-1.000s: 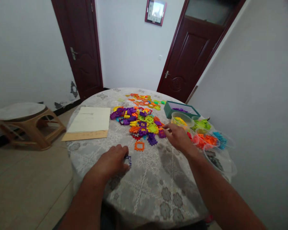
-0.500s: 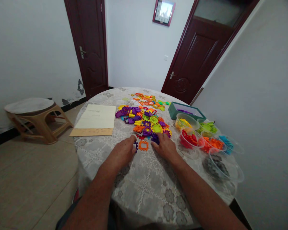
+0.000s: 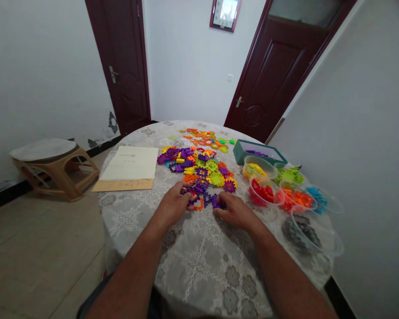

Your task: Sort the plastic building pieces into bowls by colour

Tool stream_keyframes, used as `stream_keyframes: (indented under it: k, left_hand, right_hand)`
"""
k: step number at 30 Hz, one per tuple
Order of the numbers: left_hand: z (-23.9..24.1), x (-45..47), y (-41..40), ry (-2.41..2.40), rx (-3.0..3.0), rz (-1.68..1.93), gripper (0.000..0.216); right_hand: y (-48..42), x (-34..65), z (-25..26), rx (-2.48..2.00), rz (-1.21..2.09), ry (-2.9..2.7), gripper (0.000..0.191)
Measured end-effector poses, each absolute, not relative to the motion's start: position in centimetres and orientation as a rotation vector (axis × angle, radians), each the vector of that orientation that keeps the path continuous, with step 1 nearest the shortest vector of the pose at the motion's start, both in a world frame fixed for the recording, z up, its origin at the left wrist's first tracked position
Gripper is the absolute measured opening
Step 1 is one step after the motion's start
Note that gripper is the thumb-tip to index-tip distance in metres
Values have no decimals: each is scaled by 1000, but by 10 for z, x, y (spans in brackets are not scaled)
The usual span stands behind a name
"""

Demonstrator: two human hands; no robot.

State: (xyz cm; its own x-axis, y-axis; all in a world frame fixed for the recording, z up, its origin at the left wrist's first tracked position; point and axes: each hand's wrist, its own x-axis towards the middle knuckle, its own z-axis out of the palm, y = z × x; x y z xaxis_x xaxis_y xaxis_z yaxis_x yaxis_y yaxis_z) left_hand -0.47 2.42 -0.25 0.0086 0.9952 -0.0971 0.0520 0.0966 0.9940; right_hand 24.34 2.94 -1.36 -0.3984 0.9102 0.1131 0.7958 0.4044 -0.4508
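Note:
A pile of colourful plastic building pieces [image 3: 216, 178], flat and toothed, lies in front of me on the table. My left hand [image 3: 175, 203] is at the pile's near edge, its fingers curled round a purple toothed piece that they partly cover. An orange square frame piece [image 3: 200, 204] lies right by those fingertips. My right hand [image 3: 234, 208] is closed on a purple block [image 3: 215, 201], resting low on the cloth. Between the hands a dark purple frame piece [image 3: 207, 199] lies beside the orange one.
Clear tubs of sorted pieces stand to the right: yellow, green, red [image 3: 263, 191], orange, blue and grey [image 3: 301, 235]. Behind them is a green box [image 3: 241, 155] with purple pieces. A paper sheet [image 3: 133, 164] lies left. More pieces [image 3: 202, 139] are spread farther back.
My left hand has moved up slightly, onto purple pieces beside the orange frame. The right hand has drawn a purple block towards me, and a dark purple frame now shows between the hands.

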Motion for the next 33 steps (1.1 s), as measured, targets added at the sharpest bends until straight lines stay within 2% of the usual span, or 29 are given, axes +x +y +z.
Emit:
stream_keyframes:
  k: [6, 11, 14, 18, 22, 25, 29, 33]
  left_hand:
    - [0, 9, 23, 1143, 914, 1174, 28]
    - [3, 16, 20, 1095, 806, 1163, 27]
    - [3, 19, 17, 1051, 837, 1132, 31]
    - [1, 20, 13, 1082, 1015, 1105, 48]
    - [-5, 23, 16, 1128, 1098, 1135, 45]
    - [-8, 27, 20, 1045, 915, 1187, 42]
    - [-6, 26, 25, 1024, 726, 1294, 39]
    - [-3, 23, 26, 1017, 646, 1359, 31]
  right_hand:
    - [40, 248, -26, -1539, 343, -2187, 3]
    - [33, 239, -12, -1465, 363, -1923, 6]
    - [23, 223, -8, -1264, 414, -1888, 15]
    - [13, 202, -15, -1031, 409, -2060, 10]
    - [13, 198, -18, -996, 482, -2076, 17]
    - [18, 209, -17, -1104, 444, -2024, 26]
    - [23, 228, -19, -1519, 214, -2092, 39]
    - [25, 238, -22, -1836, 237, -2205, 45]
